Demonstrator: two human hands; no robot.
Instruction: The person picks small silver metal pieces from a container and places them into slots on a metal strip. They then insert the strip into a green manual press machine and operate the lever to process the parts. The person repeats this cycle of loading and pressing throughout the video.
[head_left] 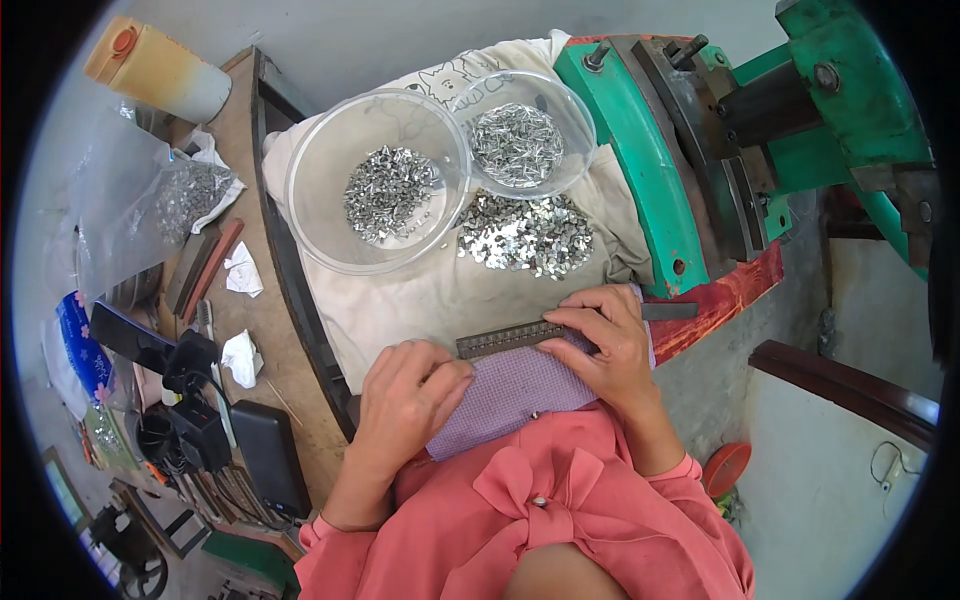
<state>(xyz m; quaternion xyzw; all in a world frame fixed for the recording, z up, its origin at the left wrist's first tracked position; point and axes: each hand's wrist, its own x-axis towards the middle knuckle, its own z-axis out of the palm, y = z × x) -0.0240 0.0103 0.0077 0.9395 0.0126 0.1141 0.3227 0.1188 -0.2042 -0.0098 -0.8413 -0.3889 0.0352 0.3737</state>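
Note:
A dark metal bar [506,340] with a row of small slots lies across a purple checked cloth [505,395] close to my body. My right hand [612,350] grips the bar's right end between thumb and fingers. Near its left end is my left hand [408,395], with thumb and fingers pinched together; anything between them is hidden. Beyond the bar, flat shiny metal bits [535,240] are heaped on the pale cloth [370,310]. Behind them stand a large clear tub [325,140] of small metal pieces and a smaller clear bowl [572,105] of thin metal pins.
A green machine with a heavy arm [860,80] rises at the right on a green base [625,180]. At left, a wooden table [275,365] carries a yellowish container [170,75], a plastic bag [125,190], crumpled tissue [242,358] and a black box [270,455].

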